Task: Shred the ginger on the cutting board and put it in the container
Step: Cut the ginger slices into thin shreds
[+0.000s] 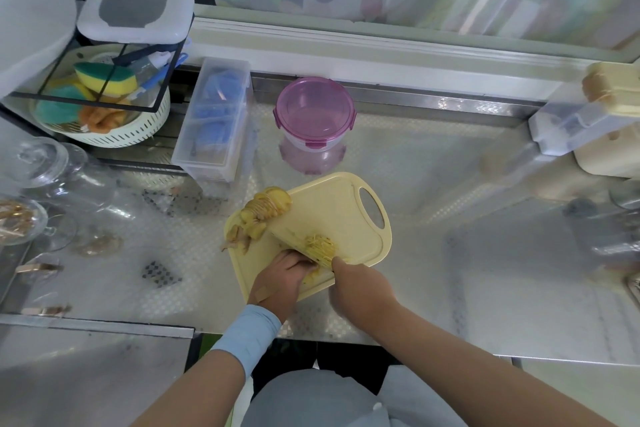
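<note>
A yellow cutting board (332, 204) lies on the steel counter. Sliced ginger (266, 206) is piled at its far left corner. A pale knife blade (287, 236) lies tilted across the board, and a heap of shredded ginger (320, 246) rests on it. My right hand (356, 284) grips the knife's handle at the board's near edge. My left hand (282, 276), with a plaster on its back, has its fingers curled against the blade over bits of ginger. A round pink container (313, 114) with its lid on stands beyond the board.
A clear box of blue items (214, 121) stands left of the container. A rack with a white basket of sponges (104, 104) is at far left, with glass jars (59, 170) in front. Cream and clear boxes (588, 121) sit at right.
</note>
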Motion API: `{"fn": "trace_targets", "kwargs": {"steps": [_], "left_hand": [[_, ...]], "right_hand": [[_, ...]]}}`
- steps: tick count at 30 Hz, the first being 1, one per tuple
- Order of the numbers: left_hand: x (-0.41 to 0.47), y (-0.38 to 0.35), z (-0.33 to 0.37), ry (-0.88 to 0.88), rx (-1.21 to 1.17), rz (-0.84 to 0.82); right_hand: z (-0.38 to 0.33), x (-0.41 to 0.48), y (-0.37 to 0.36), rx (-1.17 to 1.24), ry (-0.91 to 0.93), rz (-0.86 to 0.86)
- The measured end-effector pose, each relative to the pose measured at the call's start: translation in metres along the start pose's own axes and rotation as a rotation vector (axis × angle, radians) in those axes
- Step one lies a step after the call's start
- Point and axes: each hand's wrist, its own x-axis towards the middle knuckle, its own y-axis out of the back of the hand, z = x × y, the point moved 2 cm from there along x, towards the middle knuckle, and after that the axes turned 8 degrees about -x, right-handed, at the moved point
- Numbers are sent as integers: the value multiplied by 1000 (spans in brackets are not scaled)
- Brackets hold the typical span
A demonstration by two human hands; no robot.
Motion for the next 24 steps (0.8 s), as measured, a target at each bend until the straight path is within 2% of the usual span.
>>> {"fn": "trace_targets", "kwargs": {"steps": [9, 18, 24], "left_hand": [[0, -3, -4, -36, -20, 34], [0, 1, 0, 7, 4, 12], [1, 1, 0, -6, 0, 26]], "right_hand": [[18, -29, -5, -22, -17, 77], [-6, 1, 10, 10, 24, -19], [-1, -6, 5, 6, 5, 8]]}}
